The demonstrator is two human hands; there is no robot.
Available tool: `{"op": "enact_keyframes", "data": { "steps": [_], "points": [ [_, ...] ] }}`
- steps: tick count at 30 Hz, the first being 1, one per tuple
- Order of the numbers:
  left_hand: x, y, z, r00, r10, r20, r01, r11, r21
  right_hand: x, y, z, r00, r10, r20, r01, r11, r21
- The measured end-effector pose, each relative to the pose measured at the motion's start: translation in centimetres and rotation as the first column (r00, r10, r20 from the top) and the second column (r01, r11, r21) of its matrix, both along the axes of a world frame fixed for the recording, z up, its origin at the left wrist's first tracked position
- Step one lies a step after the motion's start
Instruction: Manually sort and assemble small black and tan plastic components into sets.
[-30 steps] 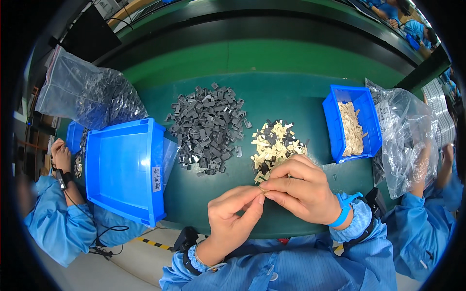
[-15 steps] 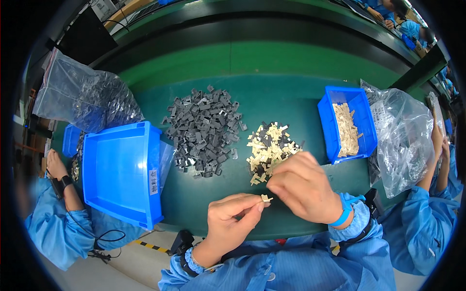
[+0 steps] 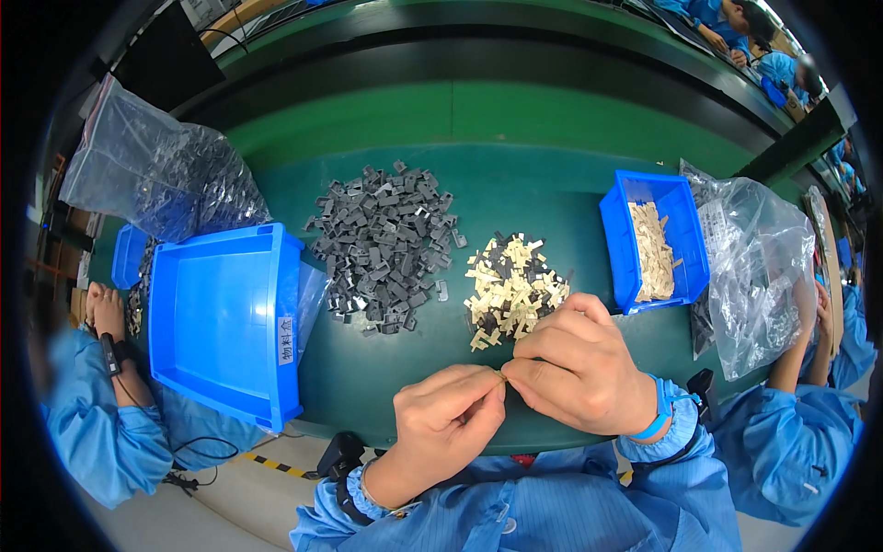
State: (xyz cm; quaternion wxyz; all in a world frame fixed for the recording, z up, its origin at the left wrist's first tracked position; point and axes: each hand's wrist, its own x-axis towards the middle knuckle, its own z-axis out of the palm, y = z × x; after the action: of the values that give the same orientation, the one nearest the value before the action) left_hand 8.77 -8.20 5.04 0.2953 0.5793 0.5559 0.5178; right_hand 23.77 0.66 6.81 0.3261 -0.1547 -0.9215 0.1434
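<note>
On our side of the mixed pile [image 3: 515, 281], we had a small piece [image 3: 502, 375] pinched in our left hand [image 3: 451, 416], its long axis hidden by our fingers; our right hand [image 3: 586, 373], nearer the pile, had fingertips clamped at the piece's right. Beyond, left of the pile, lay grey parts [image 3: 382, 248]; right, a blue bin [image 3: 685, 230].

Both hands [image 3: 448, 411] [image 3: 581, 375] pinched; close together

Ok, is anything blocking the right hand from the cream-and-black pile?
Nothing visible. The right hand is close by the pile, at its near right edge in this view. It and the left hand meet fingertip to fingertip at a small piece, mostly hidden.
</note>
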Motion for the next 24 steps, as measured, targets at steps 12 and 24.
{"op": "enact_keyframes", "data": {
  "steps": [12,24],
  "points": [
    [-0.1,-0.6,-0.4,0.96,-0.037,0.277,0.07,0.992,-0.109,5.5,3.2,2.8,0.781,-0.624,-0.029,0.623,0.774,0.112],
    [-0.5,-0.9,-0.7,0.924,-0.056,0.378,0.109,0.987,-0.121,6.2,4.9,0.9,0.766,-0.633,0.113,0.64,0.733,-0.232]
  ]
}}
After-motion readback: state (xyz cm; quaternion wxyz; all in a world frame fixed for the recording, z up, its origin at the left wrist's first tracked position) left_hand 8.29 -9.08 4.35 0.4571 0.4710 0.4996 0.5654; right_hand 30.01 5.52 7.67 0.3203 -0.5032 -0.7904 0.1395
